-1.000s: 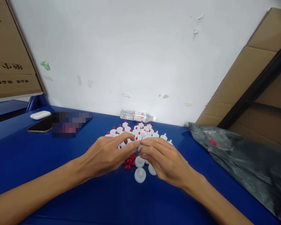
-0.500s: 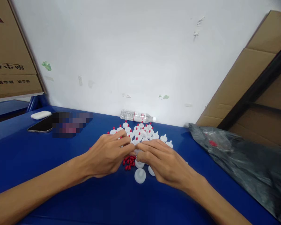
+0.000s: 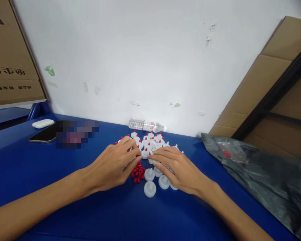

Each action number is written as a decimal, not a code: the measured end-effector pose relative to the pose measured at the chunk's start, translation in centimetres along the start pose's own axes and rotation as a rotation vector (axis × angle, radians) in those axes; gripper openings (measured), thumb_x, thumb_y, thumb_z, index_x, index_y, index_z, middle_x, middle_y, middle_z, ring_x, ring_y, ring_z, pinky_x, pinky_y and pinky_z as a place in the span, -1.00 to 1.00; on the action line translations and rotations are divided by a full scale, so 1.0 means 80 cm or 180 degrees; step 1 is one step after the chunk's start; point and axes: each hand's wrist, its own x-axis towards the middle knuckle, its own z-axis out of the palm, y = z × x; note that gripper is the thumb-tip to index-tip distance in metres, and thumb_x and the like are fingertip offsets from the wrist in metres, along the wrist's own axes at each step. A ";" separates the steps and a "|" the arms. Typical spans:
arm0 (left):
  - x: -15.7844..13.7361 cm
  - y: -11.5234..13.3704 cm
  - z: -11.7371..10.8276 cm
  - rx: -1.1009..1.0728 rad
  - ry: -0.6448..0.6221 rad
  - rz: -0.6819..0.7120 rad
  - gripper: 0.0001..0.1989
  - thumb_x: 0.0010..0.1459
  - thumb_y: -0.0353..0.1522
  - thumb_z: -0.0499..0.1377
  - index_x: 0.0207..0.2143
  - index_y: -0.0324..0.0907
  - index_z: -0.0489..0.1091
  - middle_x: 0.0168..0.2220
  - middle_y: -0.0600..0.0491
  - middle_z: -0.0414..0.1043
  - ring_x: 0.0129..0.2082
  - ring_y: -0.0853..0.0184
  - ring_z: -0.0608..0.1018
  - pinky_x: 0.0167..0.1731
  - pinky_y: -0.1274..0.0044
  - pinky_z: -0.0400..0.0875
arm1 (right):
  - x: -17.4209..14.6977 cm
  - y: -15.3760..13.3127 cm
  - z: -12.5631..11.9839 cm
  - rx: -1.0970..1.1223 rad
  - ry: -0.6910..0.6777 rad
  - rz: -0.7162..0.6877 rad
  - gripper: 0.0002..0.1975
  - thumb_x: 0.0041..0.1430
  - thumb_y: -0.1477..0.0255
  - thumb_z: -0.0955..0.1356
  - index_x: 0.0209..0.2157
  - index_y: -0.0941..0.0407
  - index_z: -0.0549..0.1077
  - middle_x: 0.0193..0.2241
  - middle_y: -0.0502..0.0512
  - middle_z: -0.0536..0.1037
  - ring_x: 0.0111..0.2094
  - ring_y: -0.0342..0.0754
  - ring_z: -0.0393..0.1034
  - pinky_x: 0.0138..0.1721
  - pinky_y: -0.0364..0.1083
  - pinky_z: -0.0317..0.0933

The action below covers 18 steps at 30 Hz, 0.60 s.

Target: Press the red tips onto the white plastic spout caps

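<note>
My left hand (image 3: 116, 160) is closed in a pinch beside the pile of small red caps (image 3: 138, 174); whatever its fingertips may hold is hidden. In my right hand (image 3: 177, 167), a white nozzle lid (image 3: 152, 161) sits between thumb and fingers, partly covered by them. Beyond both hands stands a cluster of white lids with red tips (image 3: 145, 153). Close to my right hand are several bare translucent lids (image 3: 149, 189), lying with their spouts up; some are partly under the hand.
A clear plastic bottle (image 3: 146, 125) lies against the wall. At left are a phone (image 3: 42, 134) and a white case (image 3: 43, 124) on the blue table (image 3: 110, 214). Dark plastic sheeting (image 3: 263, 177) covers the right side, with a clear bag (image 3: 232, 153) on it. Cardboard (image 3: 256, 80) leans at right.
My hands have moved slightly apart. My right hand has shifted a little right with its fingers straighter, uncovering more of the bare lids beneath it.
</note>
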 end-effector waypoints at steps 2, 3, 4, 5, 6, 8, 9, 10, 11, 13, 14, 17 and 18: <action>-0.002 0.000 0.003 0.0028 -0.0115 0.0029 -0.78 0.41 -0.39 -0.04 -0.25 -0.18 0.36 -0.23 -0.01 0.33 -0.23 0.24 0.32 -0.43 0.49 0.18 | -0.001 -0.001 0.000 0.0008 -0.0083 0.0011 -0.65 0.46 0.34 0.19 0.17 0.03 0.42 0.10 0.04 0.54 0.17 0.00 0.33 0.21 0.09 0.18; -0.003 -0.001 0.004 0.0027 -0.0189 0.0066 -0.78 0.41 -0.40 -0.04 -0.23 -0.18 0.37 -0.23 0.00 0.33 -0.23 0.24 0.33 -0.42 0.49 0.20 | -0.001 -0.001 0.000 0.0005 -0.0109 0.0013 -0.64 0.47 0.33 0.19 0.18 0.03 0.40 0.11 0.04 0.53 0.18 0.00 0.32 0.22 0.10 0.18; -0.003 -0.001 0.005 0.0018 -0.0271 0.0098 -0.78 0.41 -0.41 -0.05 -0.22 -0.17 0.38 -0.22 0.00 0.33 -0.23 0.25 0.34 -0.42 0.48 0.20 | -0.001 -0.002 0.000 -0.0001 -0.0129 0.0008 -0.63 0.47 0.33 0.18 0.20 0.03 0.39 0.12 0.04 0.52 0.19 0.01 0.32 0.22 0.10 0.17; -0.004 -0.002 0.006 0.0008 -0.0350 0.0123 -0.78 0.41 -0.41 -0.05 -0.21 -0.16 0.39 -0.22 0.01 0.34 -0.24 0.25 0.35 -0.42 0.48 0.20 | -0.001 -0.002 0.000 -0.0008 -0.0150 -0.0002 -0.62 0.47 0.32 0.18 0.21 0.03 0.38 0.13 0.04 0.52 0.19 0.01 0.31 0.22 0.10 0.17; -0.004 -0.003 0.007 0.0005 -0.0423 0.0136 -0.78 0.41 -0.42 -0.05 -0.18 -0.15 0.39 -0.21 0.01 0.35 -0.24 0.25 0.35 -0.43 0.49 0.20 | -0.001 -0.002 0.000 -0.0011 -0.0176 -0.0009 -0.61 0.47 0.31 0.18 0.21 0.04 0.38 0.13 0.05 0.52 0.19 0.01 0.31 0.22 0.10 0.17; -0.003 -0.003 0.008 0.0028 -0.0534 0.0135 -0.80 0.40 -0.42 -0.03 -0.10 -0.13 0.39 -0.19 0.02 0.37 -0.22 0.25 0.37 -0.43 0.48 0.22 | -0.001 -0.003 0.000 0.0009 -0.0225 -0.0028 -0.61 0.47 0.29 0.18 0.21 0.03 0.39 0.13 0.05 0.52 0.18 0.00 0.32 0.21 0.09 0.17; -0.003 -0.004 0.008 0.0048 -0.0564 0.0138 -0.80 0.40 -0.42 -0.01 -0.05 -0.12 0.38 -0.18 0.02 0.38 -0.20 0.24 0.38 -0.41 0.48 0.25 | 0.000 -0.004 0.000 0.0030 -0.0235 -0.0038 -0.62 0.46 0.29 0.19 0.20 0.03 0.39 0.12 0.05 0.53 0.17 -0.01 0.33 0.20 0.08 0.17; -0.003 -0.004 0.008 0.0073 -0.0573 0.0135 -0.80 0.39 -0.42 0.01 -0.01 -0.12 0.36 -0.17 0.02 0.39 -0.18 0.23 0.39 -0.39 0.47 0.27 | 0.000 -0.004 -0.001 0.0054 -0.0235 -0.0041 -0.63 0.46 0.29 0.19 0.19 0.04 0.40 0.11 0.05 0.53 0.16 -0.01 0.34 0.20 0.08 0.16; -0.002 -0.004 0.008 0.0096 -0.0577 0.0138 -0.79 0.39 -0.42 0.02 0.02 -0.12 0.34 -0.16 0.02 0.40 -0.16 0.21 0.40 -0.36 0.46 0.29 | 0.000 -0.005 -0.002 0.0075 -0.0222 -0.0042 -0.63 0.46 0.29 0.20 0.18 0.04 0.41 0.09 0.05 0.54 0.15 -0.02 0.35 0.19 0.07 0.16; -0.002 -0.004 0.008 0.0141 -0.0589 0.0164 -0.78 0.38 -0.41 0.04 0.04 -0.11 0.32 -0.15 0.01 0.43 -0.12 0.20 0.40 -0.34 0.46 0.32 | 0.001 -0.005 -0.005 0.0088 -0.0165 -0.0034 -0.65 0.46 0.30 0.20 0.13 0.06 0.43 0.06 0.06 0.56 0.12 -0.02 0.37 0.17 0.06 0.15; -0.002 -0.004 0.009 0.0163 -0.0604 0.0187 -0.78 0.39 -0.40 0.04 0.05 -0.11 0.32 -0.16 0.02 0.44 -0.12 0.19 0.41 -0.33 0.46 0.33 | 0.001 -0.005 -0.006 0.0082 -0.0136 -0.0026 -0.67 0.46 0.30 0.19 0.11 0.07 0.45 0.04 0.06 0.57 0.10 -0.02 0.38 0.17 0.06 0.14; -0.003 -0.002 0.011 0.0201 -0.0698 0.0279 -0.75 0.39 -0.39 0.05 0.08 -0.09 0.31 -0.18 0.02 0.46 -0.13 0.20 0.42 -0.30 0.45 0.36 | 0.001 -0.005 -0.010 0.0050 -0.0085 -0.0004 -0.70 0.47 0.34 0.19 0.05 0.07 0.46 0.00 0.05 0.59 0.06 -0.03 0.40 0.14 0.05 0.13; -0.003 -0.002 0.011 0.0204 -0.0726 0.0308 -0.75 0.39 -0.39 0.06 0.09 -0.08 0.31 -0.19 0.03 0.47 -0.13 0.20 0.42 -0.28 0.44 0.37 | 0.001 -0.004 -0.011 0.0034 -0.0079 -0.0002 -0.71 0.47 0.36 0.18 0.03 0.07 0.47 -0.02 0.05 0.59 0.04 -0.03 0.41 0.13 0.05 0.13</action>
